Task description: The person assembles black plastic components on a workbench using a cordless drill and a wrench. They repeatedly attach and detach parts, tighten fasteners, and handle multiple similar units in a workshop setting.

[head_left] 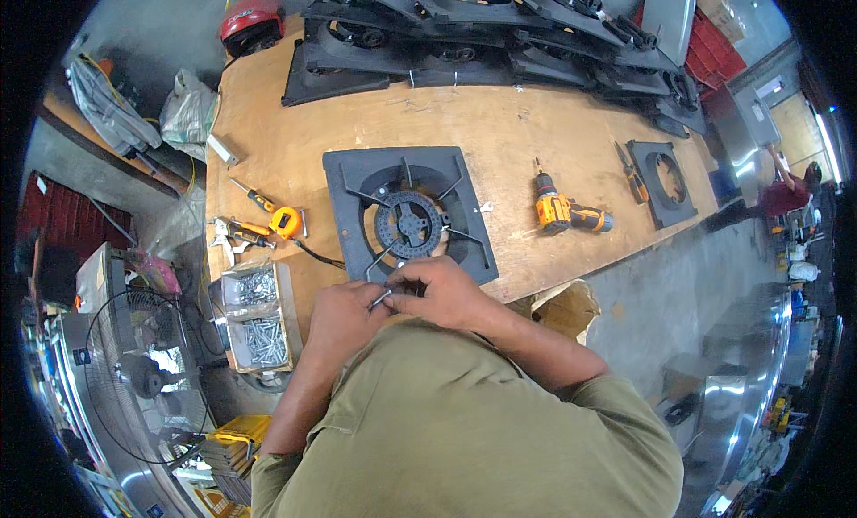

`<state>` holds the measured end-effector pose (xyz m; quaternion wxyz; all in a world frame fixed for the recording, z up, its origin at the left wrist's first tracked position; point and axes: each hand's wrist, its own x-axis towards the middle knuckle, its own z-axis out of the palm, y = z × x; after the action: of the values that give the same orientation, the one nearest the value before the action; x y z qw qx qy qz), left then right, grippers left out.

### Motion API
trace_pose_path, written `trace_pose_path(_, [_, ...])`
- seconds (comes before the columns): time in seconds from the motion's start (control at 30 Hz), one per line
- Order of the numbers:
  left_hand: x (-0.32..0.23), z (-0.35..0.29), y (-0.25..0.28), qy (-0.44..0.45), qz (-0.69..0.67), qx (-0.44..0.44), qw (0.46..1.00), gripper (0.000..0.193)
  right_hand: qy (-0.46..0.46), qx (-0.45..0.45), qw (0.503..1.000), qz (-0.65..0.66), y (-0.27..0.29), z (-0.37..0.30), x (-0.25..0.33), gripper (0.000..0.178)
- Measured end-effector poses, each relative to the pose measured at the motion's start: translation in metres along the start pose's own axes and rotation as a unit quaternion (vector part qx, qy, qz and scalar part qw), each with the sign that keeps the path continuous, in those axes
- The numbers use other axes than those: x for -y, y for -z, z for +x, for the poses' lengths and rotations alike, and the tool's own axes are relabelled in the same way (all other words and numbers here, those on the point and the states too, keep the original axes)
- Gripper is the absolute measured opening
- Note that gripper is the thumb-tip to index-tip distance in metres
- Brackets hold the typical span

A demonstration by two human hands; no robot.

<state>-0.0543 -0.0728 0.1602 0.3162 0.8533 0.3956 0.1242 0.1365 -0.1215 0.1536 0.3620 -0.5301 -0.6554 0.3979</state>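
Observation:
Close to my body, at the near edge of the table, my left hand (346, 311) and my right hand (439, 290) are closed together, fingers pinched. Between them shows a small silver bolt (382, 298); its far end is hidden by the fingers. Just beyond the hands lies a square black gas stove top (344, 183) with a round burner (409, 223) in its middle and prongs reaching inward. A small silver wrench-like piece (486, 207) lies by its right edge.
On the wooden table (268, 125), an orange cordless drill (555, 212) stands right, a tape measure (286, 222) and pliers (245, 234) left. A box of bolts (266, 341) sits at the near left. Stacked black stove frames (446, 67) and a red helmet (252, 24) fill the back.

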Motion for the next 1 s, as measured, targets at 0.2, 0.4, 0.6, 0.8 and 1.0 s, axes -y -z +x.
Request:
trace_pose_path(0.2, [-0.017,0.011,-0.009,0.034,-0.036,-0.031,0.998,0.031,-0.002,-0.102,0.994,-0.038,0.027,-0.008,-0.050,0.025])
trace_pose_path(0.4, [-0.001,0.003,-0.010,0.194,-0.078,-0.186,0.960,0.036,-0.094,-0.196,0.953,-0.212,0.076,0.010,-0.166,0.018])
trace_pose_path(0.6, [0.021,-0.033,-0.038,0.306,-0.125,-0.234,0.914,0.029,0.003,-0.145,0.956,-0.254,0.074,0.023,-0.205,0.017])
trace_pose_path(0.8, [0.014,-0.051,-0.060,0.357,-0.137,-0.278,0.881,0.027,0.047,-0.072,0.943,-0.322,0.078,0.032,-0.214,0.015])
trace_pose_path(1.0, [0.015,-0.053,-0.063,0.354,-0.122,-0.307,0.875,0.028,0.027,-0.051,0.925,-0.376,0.067,0.043,-0.219,0.018])
